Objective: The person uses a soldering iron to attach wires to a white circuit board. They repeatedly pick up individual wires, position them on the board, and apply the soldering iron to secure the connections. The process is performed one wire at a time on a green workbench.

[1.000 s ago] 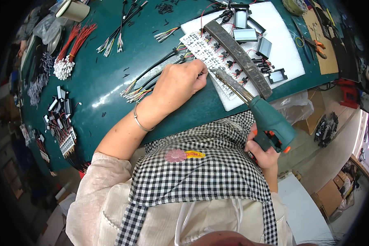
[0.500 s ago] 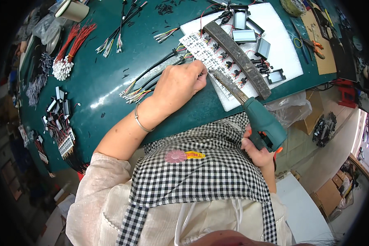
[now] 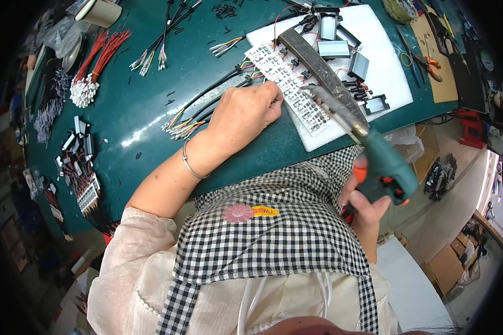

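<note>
Teal-bodied and pistol-shaped, a power screwdriver (image 3: 384,170) is gripped in the right hand (image 3: 366,204), fingers wrapped tight round its handle just off the table's near edge; its long bit is angled up over a white foam pad (image 3: 394,72). Fingers of the left hand (image 3: 246,114) are curled narrow and pressed on the edge of a printed white parts sheet (image 3: 288,86) (whether anything is pinched cannot be told); bundles of coloured wires (image 3: 198,114) are seen just beside that hand on the green table (image 3: 151,111), with small black modules (image 3: 359,66) laid on the pad.
</note>
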A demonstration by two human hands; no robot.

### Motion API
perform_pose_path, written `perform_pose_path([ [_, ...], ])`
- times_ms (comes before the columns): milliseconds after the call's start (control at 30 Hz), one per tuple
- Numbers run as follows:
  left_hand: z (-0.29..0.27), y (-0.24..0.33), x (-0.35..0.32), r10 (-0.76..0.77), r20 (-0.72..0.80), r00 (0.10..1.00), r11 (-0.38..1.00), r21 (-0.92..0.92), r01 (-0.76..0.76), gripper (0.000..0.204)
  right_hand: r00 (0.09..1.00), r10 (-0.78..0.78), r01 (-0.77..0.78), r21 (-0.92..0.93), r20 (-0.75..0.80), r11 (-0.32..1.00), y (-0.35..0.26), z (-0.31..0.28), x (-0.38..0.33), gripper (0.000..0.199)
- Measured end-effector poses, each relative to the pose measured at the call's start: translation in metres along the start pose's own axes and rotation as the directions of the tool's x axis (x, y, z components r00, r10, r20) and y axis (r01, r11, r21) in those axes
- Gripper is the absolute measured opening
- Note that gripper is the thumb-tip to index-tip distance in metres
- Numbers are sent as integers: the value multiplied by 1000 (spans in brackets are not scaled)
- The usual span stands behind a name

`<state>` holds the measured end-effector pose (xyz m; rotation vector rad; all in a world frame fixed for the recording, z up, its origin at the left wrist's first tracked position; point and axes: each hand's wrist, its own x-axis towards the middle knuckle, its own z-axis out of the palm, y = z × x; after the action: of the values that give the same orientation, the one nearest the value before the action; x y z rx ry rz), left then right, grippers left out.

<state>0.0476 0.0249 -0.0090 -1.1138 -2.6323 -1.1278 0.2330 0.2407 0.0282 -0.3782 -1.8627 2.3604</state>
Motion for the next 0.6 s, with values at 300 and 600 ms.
perform_pose_path([
  [300,-1,1,-5,-47,74,996,998,49,43,9,999,8,-12,137,35,990,-4,1,2,63],
  [600,0,-2,-8,18,22,1000,1000,19,-18,14,966,-260,251,254,2,934,1,22,30,63],
])
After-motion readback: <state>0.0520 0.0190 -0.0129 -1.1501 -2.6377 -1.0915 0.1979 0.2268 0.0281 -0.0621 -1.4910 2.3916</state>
